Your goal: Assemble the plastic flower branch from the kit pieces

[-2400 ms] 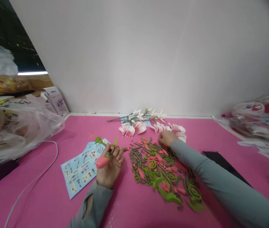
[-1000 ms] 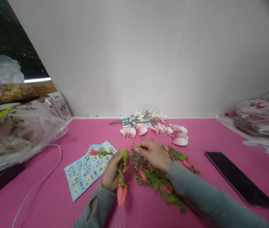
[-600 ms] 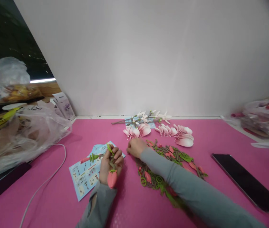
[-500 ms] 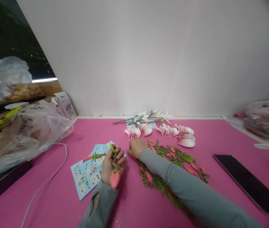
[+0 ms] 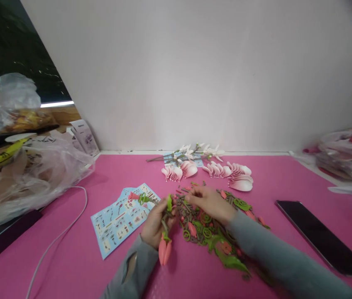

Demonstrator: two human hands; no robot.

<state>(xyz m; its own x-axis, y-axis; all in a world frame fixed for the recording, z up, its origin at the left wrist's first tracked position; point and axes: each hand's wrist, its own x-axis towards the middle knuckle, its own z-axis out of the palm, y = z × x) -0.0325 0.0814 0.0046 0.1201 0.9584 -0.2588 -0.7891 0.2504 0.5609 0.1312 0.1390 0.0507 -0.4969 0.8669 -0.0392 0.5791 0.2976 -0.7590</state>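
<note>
Left hand (image 5: pixel 156 224) curled closed around an artificial flower stem (image 5: pixel 164 224), pink bud (image 5: pixel 165 251) hanging below the hand, second coral bud (image 5: pixel 134 195) poking out left over the blue instruction sheet (image 5: pixel 121 220). Right hand (image 5: pixel 210 203) has fingers pinched together down on the pile of green, brown and coral plastic flower parts (image 5: pixel 201 228); which piece, cannot tell. Hands just beside each other, nothing between them, all on pink mat (image 5: pixel 272 178). Behind pile: rows of pale pink petals (image 5: pixel 216 169), white blossom branch (image 5: pixel 188 153) near wall. Black phone (image 5: pixel 319 234) to the right; plastic bag (image 5: pixel 33 166) and white cable (image 5: pixel 60 226) to the left. Compared with a moment earlier, right forearm no longer covers the pile, and left hand has shifted right, toward the pile.
</note>
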